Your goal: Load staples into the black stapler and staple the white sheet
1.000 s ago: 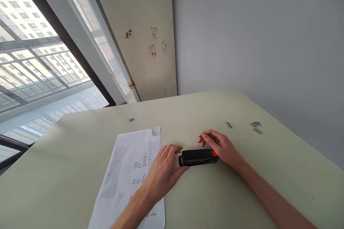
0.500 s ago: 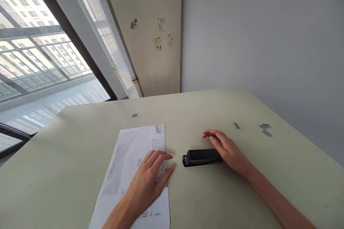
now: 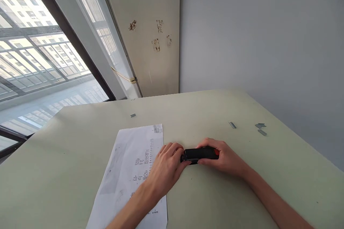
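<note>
A black stapler (image 3: 200,153) with a bit of red at its right end lies between my hands, just right of the paper. My right hand (image 3: 221,155) grips its right end, thumb on the near side and fingers on the far side. At the left end, my left hand (image 3: 169,162) has its fingers and thumb closed around the stapler's tip. Under my left wrist and forearm lies a printed sheet of paper (image 3: 120,171), partly covered by them.
Staple strips lie about the table (image 3: 67,186): one strip (image 3: 133,115) beyond the paper, another strip (image 3: 232,125) at the right, and a small pile of strips (image 3: 260,126) farther right. A grey wall (image 3: 255,43) and a window (image 3: 40,50) border the table.
My left hand has moved right from over the paper and closed on the stapler's left end. My right hand has closed around the right end. The stapler has shifted slightly left.
</note>
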The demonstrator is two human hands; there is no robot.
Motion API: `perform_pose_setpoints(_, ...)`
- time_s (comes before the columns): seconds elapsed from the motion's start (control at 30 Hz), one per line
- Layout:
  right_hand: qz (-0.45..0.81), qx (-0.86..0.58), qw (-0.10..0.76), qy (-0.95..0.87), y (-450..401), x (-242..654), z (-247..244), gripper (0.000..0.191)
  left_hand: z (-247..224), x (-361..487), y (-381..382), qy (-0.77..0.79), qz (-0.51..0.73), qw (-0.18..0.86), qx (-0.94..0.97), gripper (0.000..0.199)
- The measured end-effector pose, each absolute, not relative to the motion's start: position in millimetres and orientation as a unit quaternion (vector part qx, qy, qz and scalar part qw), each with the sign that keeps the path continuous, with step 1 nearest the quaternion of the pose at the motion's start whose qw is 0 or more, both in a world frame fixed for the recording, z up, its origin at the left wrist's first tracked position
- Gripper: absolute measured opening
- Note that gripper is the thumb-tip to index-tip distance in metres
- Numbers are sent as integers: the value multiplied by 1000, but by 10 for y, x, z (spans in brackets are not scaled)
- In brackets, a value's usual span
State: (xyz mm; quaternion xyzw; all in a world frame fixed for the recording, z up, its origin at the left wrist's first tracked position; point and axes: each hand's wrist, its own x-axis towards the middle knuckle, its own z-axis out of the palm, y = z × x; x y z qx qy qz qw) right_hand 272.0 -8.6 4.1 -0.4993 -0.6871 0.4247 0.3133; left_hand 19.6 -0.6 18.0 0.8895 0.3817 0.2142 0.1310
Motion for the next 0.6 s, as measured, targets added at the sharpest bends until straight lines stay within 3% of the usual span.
perform_pose_setpoints(0.33,445,-494,326,-672,-56,2766,82,29,208,-212,-48,406,223,128,877,12)
perform_pose_setpoints(0.6,461,-496,325,-661,-58,2758,90,31,200,-391,-34,417,226,122,872,26)
